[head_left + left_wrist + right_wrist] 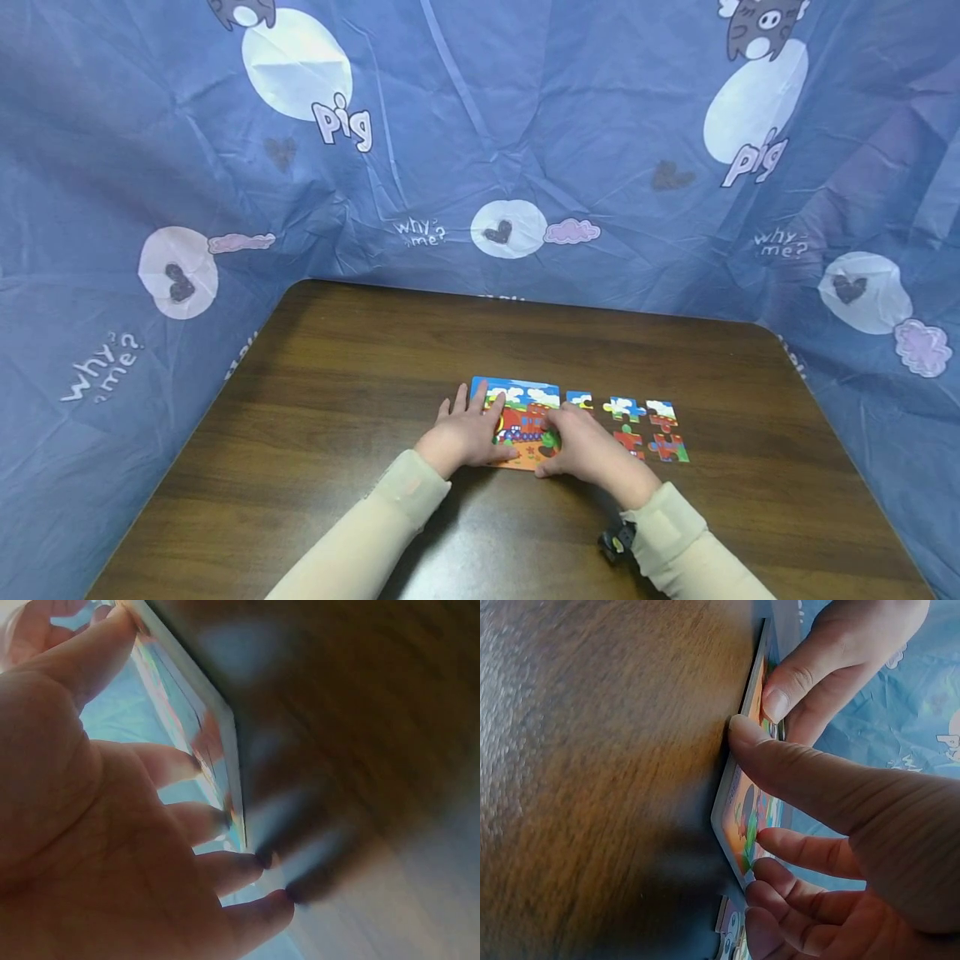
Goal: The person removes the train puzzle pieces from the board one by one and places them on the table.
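Note:
A jigsaw puzzle board [525,423] with a bright printed picture of blue sky, white clouds and red shapes lies flat on the table. My left hand [467,435] rests on its left part, fingers spread and fairly straight; in the left wrist view some fingertips reach past the board's edge [229,750]. At the board's right end, my right hand [588,448] has its thumb against the near edge and its bent fingers at the right side, as the right wrist view shows. The palms cover parts of the picture. Whether a separate piece sits under the right fingers is hidden.
Loose jigsaw pieces [625,408] lie in two rough rows right of the board, some partly behind my right hand. The brown wooden table [360,358] ends at a blue printed cloth [450,183] hanging behind and at both sides. A dark device [617,542] sits at my right wrist.

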The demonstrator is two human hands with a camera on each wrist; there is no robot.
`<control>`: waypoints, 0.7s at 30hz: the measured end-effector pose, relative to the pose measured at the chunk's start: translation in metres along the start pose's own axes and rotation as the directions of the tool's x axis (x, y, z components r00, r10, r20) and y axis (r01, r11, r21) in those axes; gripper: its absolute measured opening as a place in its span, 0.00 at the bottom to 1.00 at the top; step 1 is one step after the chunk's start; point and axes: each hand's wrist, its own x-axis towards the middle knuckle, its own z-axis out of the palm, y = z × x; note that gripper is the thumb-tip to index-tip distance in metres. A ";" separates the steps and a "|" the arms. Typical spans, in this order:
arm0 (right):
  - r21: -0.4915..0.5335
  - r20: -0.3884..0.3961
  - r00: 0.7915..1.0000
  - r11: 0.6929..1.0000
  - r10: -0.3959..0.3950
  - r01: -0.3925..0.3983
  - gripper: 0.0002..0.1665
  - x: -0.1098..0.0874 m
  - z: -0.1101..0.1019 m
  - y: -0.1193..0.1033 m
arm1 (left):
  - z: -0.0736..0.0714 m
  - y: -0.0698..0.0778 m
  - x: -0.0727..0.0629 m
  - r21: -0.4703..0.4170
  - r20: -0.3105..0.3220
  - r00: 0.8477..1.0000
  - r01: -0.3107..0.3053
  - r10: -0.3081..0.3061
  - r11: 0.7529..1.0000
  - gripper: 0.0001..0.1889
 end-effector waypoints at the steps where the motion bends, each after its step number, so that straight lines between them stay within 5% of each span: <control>1: 0.001 0.003 1.000 1.000 0.005 -0.005 0.36 0.000 0.000 -0.001 | 0.000 0.000 0.000 0.008 0.000 1.000 0.007 -0.007 1.000 0.48; 21: 0.051 -0.043 0.999 0.999 0.002 0.000 0.32 -0.003 -0.001 -0.002 | -0.001 0.002 -0.004 0.010 -0.006 1.000 0.022 -0.022 1.000 0.48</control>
